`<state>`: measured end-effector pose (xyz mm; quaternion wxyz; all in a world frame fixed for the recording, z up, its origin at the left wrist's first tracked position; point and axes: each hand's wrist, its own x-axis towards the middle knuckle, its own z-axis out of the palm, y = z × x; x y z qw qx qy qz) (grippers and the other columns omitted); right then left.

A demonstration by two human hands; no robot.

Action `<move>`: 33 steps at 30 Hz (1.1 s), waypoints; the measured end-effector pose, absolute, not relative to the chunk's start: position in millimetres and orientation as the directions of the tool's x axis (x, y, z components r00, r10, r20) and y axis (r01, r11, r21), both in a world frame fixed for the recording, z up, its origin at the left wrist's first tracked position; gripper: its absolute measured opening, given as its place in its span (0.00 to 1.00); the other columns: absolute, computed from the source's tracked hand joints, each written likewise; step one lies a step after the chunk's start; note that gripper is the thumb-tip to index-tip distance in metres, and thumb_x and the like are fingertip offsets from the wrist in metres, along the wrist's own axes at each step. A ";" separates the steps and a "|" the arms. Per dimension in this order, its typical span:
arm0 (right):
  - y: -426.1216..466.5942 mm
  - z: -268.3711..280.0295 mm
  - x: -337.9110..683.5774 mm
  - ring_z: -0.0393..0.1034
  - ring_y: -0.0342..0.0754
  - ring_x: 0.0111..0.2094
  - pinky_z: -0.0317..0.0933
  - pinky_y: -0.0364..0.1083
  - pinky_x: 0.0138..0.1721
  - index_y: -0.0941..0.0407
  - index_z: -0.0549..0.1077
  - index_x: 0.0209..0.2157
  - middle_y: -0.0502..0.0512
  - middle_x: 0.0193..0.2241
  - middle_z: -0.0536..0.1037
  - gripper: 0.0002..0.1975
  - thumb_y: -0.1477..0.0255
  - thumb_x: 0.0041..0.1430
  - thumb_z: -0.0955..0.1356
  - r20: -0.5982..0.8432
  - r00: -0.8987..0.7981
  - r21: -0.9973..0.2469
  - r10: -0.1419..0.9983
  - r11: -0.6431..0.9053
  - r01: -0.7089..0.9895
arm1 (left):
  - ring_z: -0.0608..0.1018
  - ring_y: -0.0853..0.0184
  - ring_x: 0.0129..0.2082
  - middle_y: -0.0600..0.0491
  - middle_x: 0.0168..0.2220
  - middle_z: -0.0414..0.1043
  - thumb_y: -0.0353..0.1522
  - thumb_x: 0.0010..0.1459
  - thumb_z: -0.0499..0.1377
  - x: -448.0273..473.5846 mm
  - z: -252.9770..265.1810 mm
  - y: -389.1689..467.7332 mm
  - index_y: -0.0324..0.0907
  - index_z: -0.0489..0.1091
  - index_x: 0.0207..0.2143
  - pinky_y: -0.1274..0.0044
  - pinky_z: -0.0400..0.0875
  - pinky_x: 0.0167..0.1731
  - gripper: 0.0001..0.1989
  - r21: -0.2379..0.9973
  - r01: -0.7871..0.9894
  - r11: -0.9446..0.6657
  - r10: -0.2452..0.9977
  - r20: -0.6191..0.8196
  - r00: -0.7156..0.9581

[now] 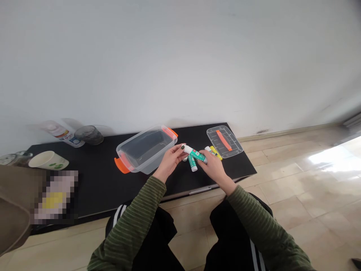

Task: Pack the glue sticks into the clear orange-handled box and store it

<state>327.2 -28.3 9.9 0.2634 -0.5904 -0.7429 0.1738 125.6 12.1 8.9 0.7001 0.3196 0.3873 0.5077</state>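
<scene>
Above the black table [104,188], both hands meet at a green and white glue stick [198,154]. My left hand [170,161] is closed with thumb and fingers pinching its white cap end. Around the opposite end of the stick, my right hand [213,165] is closed. A second green glue stick [192,164] lies on the table just below the held one. Partly hidden behind my right hand are a yellow stick [216,153] and another white-ended stick [208,149]. Left of my hands stands a clear plastic box [146,149] with orange latches, its top uncovered.
A clear lid [235,145] with an orange handle lies at the table's right end. Farther left are a paper cup [48,160], a dark glass [89,135] and a spray can [63,134]. The wall [180,64] rises behind the table.
</scene>
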 end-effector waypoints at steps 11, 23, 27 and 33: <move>-30.7 7.7 327.3 0.73 0.52 0.44 0.62 0.45 0.42 0.53 0.72 0.54 0.56 0.43 0.80 0.17 0.68 0.65 0.66 0.244 -0.200 -0.542 0.949 0.304 0.783 | 0.78 0.68 0.37 0.50 0.38 0.78 0.36 0.49 0.72 126.5 3.5 9.6 0.38 0.79 0.43 0.73 0.74 0.45 0.18 0.869 -0.424 0.254 0.960 -0.174 0.218; -35.8 7.4 321.1 0.72 0.45 0.31 0.54 0.41 0.32 0.54 0.73 0.47 0.50 0.32 0.79 0.12 0.66 0.63 0.67 -0.071 -0.248 -0.661 0.966 0.141 0.737 | 0.79 0.63 0.44 0.46 0.44 0.79 0.40 0.51 0.69 131.6 -6.7 9.1 0.39 0.77 0.48 0.69 0.72 0.49 0.23 0.959 -0.207 0.196 0.947 -0.130 0.293; -30.4 2.2 316.4 0.74 0.50 0.37 0.55 0.43 0.34 0.56 0.72 0.43 0.56 0.35 0.79 0.13 0.62 0.63 0.67 -0.143 -0.205 -0.451 0.968 0.120 0.884 | 0.79 0.60 0.45 0.45 0.47 0.79 0.37 0.54 0.66 135.5 -20.2 15.9 0.40 0.75 0.52 0.67 0.73 0.49 0.23 0.999 0.009 0.036 0.975 -0.037 0.219; -7.7 -1.0 328.1 0.74 0.57 0.45 0.60 0.47 0.39 0.59 0.72 0.47 0.66 0.45 0.78 0.18 0.60 0.65 0.65 -0.215 0.011 -0.200 0.976 -0.055 0.978 | 0.77 0.57 0.52 0.42 0.55 0.75 0.26 0.58 0.57 126.6 -33.7 27.9 0.39 0.73 0.54 0.65 0.70 0.54 0.21 0.799 0.596 -0.076 0.995 0.021 0.100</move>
